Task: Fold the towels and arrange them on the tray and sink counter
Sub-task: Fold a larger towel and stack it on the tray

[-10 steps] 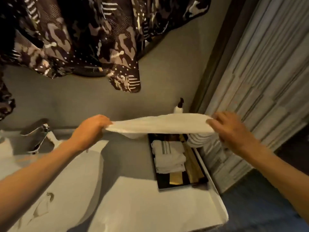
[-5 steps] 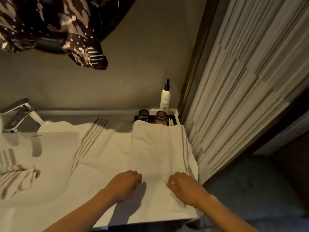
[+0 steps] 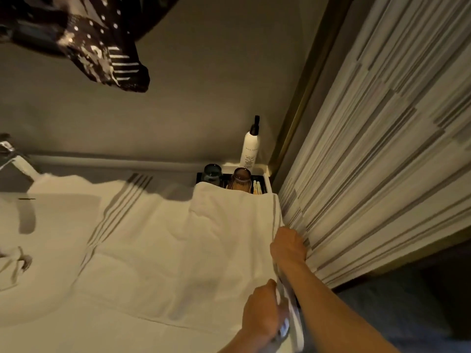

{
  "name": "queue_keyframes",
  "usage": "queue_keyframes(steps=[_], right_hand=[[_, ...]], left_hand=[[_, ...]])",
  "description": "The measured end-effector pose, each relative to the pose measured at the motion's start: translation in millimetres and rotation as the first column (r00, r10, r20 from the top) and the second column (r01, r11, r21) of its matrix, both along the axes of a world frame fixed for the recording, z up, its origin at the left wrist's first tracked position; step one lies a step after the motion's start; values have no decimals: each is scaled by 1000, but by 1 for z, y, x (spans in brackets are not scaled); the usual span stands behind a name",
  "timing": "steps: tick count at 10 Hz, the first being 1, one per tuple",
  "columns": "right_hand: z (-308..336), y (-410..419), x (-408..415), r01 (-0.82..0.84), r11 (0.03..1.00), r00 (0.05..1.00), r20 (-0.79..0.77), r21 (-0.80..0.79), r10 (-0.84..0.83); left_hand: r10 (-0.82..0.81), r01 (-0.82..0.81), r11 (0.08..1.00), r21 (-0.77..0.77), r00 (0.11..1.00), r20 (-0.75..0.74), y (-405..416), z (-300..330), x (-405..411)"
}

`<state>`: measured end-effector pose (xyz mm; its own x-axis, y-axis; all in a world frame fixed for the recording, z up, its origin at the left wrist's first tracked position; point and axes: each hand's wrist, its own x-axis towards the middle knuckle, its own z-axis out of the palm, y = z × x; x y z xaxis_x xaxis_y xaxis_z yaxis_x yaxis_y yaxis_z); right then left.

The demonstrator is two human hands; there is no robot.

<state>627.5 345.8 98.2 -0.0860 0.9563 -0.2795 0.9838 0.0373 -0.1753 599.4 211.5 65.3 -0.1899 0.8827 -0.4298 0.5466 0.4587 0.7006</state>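
A large white towel (image 3: 158, 245) with grey stripes lies spread over the sink counter and covers most of the black tray (image 3: 262, 183) at the back right. My right hand (image 3: 289, 247) grips the towel's right edge beside the striped wall. My left hand (image 3: 261, 314) holds the same edge nearer to me, at the counter's front right corner. Another striped towel (image 3: 12, 263) lies crumpled at the far left.
On the tray's uncovered back end stand a dark glass (image 3: 212, 173) and a brown ribbed glass (image 3: 240, 178), with a white pump bottle (image 3: 250, 151) behind. A faucet (image 3: 15, 159) is at the left. A patterned dark cloth (image 3: 102, 47) hangs above. The striped wall (image 3: 369, 161) borders the counter's right.
The towel, held stretched in the air a second ago, now lies spread on the counter. Both hands have moved from its middle front to its right edge.
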Motion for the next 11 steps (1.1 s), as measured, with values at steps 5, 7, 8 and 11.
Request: queue_keyframes(steps=[5,7,8,11], right_hand=[[103,26,-13,170,805,577,-605,-568,-548],[133,7,-27,417,857,515,-698,-304,-498],[172,0,-30,372,918,620,-699,-138,-356],[178,-14,-123,108,991,764,-630,-85,-137]], left_hand=[[165,-328,909,256,849,501,-18,110,-35],[226,-316,946,69,798,559,-38,107,-37],[124,-269,948,167,801,585,-53,133,-29],[215,-391,903,177,770,600,-58,157,-61]])
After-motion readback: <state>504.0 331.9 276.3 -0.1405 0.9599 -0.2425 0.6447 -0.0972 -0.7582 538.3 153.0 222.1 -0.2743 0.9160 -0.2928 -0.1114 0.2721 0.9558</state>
